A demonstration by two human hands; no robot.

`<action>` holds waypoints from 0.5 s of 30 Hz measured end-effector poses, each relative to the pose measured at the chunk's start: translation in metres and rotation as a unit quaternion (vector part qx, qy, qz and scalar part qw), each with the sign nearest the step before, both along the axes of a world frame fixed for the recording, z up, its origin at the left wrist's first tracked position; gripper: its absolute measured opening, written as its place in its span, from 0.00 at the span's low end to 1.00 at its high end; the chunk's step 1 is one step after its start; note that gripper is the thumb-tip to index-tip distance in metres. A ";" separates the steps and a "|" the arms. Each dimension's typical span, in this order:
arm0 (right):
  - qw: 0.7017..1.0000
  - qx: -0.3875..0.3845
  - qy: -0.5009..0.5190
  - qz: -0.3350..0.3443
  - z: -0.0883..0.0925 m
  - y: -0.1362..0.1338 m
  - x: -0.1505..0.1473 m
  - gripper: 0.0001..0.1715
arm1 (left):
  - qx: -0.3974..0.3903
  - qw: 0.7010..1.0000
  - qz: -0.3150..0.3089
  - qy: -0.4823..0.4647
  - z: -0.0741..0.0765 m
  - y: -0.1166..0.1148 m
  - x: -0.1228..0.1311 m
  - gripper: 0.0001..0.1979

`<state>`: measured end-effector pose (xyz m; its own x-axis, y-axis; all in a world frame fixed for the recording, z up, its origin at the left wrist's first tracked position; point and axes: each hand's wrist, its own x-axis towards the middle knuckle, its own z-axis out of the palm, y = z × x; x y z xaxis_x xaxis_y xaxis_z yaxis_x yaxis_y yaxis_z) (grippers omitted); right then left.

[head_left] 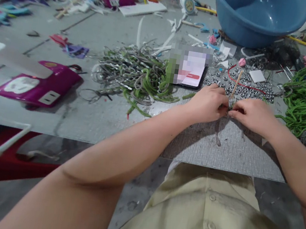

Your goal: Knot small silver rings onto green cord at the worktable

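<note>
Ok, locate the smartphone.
The smartphone lies just right of centre in the head view, beyond the left hand, between the left cord bundle and small metal pieces.

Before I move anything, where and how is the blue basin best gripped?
Probably by the near rim of the blue basin, coming from above on the near side: it stands mouth up, its sides widen to an exposed edge, and small metal pieces litter the approach.

Left hand and right hand nearly meet, fingers curled, forearms angled inward.
</note>
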<state>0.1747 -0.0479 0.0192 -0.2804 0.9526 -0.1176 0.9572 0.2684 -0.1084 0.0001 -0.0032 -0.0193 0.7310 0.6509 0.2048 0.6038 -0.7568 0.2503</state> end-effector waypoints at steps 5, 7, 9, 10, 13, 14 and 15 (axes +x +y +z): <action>0.999 0.024 -0.038 -0.021 0.012 0.007 0.025 0.13 | 0.006 1.000 -0.008 -0.007 -0.001 0.001 0.000 0.13; 0.997 0.018 -0.074 -0.017 0.011 0.011 0.034 0.14 | 0.013 1.000 -0.010 -0.015 -0.003 0.002 -0.001 0.12; 0.995 0.009 -0.101 -0.010 0.006 0.014 0.039 0.14 | 0.019 1.000 -0.011 -0.021 -0.005 0.003 -0.001 0.12; 0.994 0.010 -0.108 -0.010 0.002 0.015 0.041 0.12 | 0.019 1.000 -0.010 -0.021 -0.006 0.003 -0.001 0.12; 0.994 0.037 -0.098 -0.014 -0.008 0.018 0.044 0.07 | 0.020 1.000 -0.010 -0.021 -0.006 0.003 -0.001 0.12; 0.995 0.046 -0.089 -0.010 -0.010 0.019 0.045 0.06 | 0.022 0.999 -0.011 -0.023 -0.006 0.003 -0.001 0.12; 0.996 0.051 -0.080 -0.006 -0.011 0.019 0.045 0.06 | 0.024 0.999 -0.012 -0.027 -0.006 0.003 -0.001 0.12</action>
<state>0.2197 -0.0289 0.0079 -0.2542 0.9651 -0.0624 0.9633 0.2584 0.0720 -0.0005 0.0000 -0.0252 0.7341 0.6213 0.2741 0.5715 -0.7832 0.2447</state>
